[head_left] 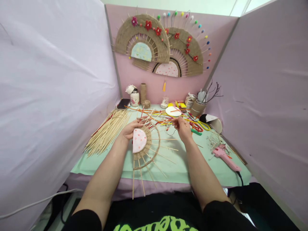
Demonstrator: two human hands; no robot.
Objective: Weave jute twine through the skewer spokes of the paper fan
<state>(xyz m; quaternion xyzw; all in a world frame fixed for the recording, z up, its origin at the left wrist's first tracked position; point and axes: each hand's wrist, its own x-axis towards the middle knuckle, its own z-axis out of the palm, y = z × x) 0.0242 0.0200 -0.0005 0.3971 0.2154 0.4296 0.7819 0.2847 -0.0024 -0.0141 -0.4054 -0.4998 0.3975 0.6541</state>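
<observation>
My left hand (131,129) grips a half-round woven fan (148,141) by its upper edge. The fan has a pale pink panel with red dots, a band of woven twine around it, and thin sticks radiating out. A separate ring of twine crosses the sticks farther out. Tilted, it hangs over the front half of the table, its flat side to the left. To the right of the fan, my right hand (182,127) is raised with its fingers pinched together. What lies between those fingertips, if anything, is too small to make out.
A heap of thin sticks (106,133) lies at left. Colored pipe cleaners, yellow-handled scissors (204,125) and a white disc (173,111) spread behind my hands. A pink glue gun (226,158) rests at right. Twine spools (143,92) and jars stand at back, below finished fans (141,35).
</observation>
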